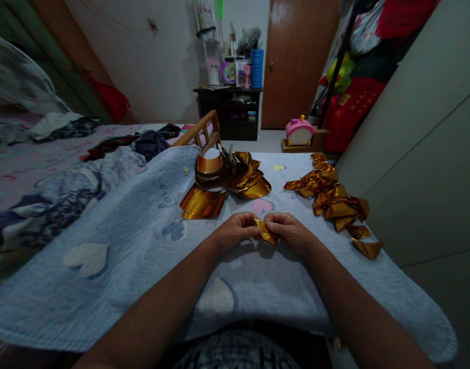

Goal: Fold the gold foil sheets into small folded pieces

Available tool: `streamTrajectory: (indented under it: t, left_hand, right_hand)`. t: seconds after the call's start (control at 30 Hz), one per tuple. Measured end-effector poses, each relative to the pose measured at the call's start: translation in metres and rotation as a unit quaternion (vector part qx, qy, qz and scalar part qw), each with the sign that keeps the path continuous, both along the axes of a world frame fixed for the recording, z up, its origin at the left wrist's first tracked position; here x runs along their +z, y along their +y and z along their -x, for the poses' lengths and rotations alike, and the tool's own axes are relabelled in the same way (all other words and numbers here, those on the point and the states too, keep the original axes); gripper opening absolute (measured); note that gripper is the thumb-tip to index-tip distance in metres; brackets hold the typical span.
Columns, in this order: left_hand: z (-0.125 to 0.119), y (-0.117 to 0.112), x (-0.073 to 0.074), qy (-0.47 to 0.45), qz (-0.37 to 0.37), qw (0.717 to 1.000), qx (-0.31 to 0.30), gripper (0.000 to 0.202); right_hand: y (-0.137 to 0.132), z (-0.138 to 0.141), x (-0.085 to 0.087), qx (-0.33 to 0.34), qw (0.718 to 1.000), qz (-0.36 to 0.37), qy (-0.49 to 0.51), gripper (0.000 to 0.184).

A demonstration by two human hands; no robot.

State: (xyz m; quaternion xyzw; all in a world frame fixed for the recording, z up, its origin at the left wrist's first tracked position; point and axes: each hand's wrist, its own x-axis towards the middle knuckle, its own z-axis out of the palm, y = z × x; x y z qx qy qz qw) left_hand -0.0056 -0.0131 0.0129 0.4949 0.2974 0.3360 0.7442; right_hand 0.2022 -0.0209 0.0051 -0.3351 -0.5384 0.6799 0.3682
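Between my two hands is a small folded piece of gold foil paper (pixel 267 233), pinched at both sides just above the blanket. My left hand (pixel 238 228) grips its left edge with thumb and fingers. On the opposite edge, my right hand (pixel 287 229) is closed in the same way. Beyond my hands lies a loose stack of gold foil sheets (pixel 204 201), some curled. To the right, a heap of folded gold foil pieces (pixel 335 197) runs along the blanket's edge, with one boat-shaped piece (pixel 367 249) at its near end.
A pale blue blanket (pixel 143 271) with heart patterns covers the surface under my hands. Rumpled clothes (pixel 150 143) lie on the bed at left, beside a wooden rail (pixel 196 129). A pale cabinet (pixel 430 154) stands close on the right. A pink toy (pixel 299 131) sits beyond the far edge.
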Motion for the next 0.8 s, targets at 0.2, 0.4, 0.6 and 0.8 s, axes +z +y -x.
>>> streamTrajectory:
  t: [0.2,0.4,0.6,0.8]
  left_hand:
    - [0.0004,-0.0008,0.0002,0.007,-0.01,1.0,0.006,0.037]
    - [0.0007,-0.0009,-0.0015,0.016,-0.011,1.0,0.012,0.037]
    - [0.0007,-0.0002,-0.0015,0.007,0.018,1.0,0.002,0.041]
    - [0.0007,0.0011,-0.0024,0.011,-0.003,1.0,0.013,0.038]
  right_hand:
    - [-0.0002,0.0004,-0.0012,0.002,1.0,0.014,0.005,0.036]
    - [-0.0009,0.0006,-0.0005,-0.004,1.0,0.008,-0.001,0.034]
    - [-0.0008,0.0016,-0.0004,-0.007,1.0,0.012,-0.013,0.037]
    - [-0.0015,0.0026,0.0026,-0.021,1.0,0.002,-0.021,0.039]
